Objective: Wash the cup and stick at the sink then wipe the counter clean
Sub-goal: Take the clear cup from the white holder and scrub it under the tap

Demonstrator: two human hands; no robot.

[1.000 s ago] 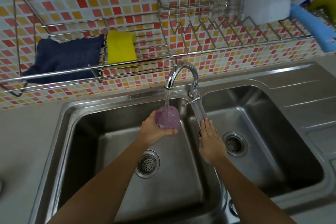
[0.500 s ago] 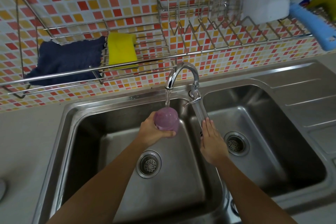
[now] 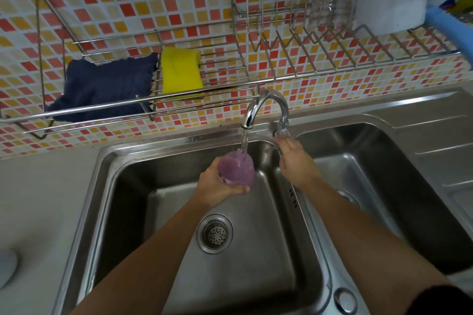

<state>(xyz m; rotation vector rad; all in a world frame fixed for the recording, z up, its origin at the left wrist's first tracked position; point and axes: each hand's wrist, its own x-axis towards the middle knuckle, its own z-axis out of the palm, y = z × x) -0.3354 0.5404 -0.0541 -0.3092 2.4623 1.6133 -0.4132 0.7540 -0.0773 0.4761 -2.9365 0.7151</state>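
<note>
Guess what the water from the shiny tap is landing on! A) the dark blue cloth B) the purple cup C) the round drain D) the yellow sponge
B: the stream from the curved chrome tap hits the purple plastic cup gripped by the left hand.
</note>
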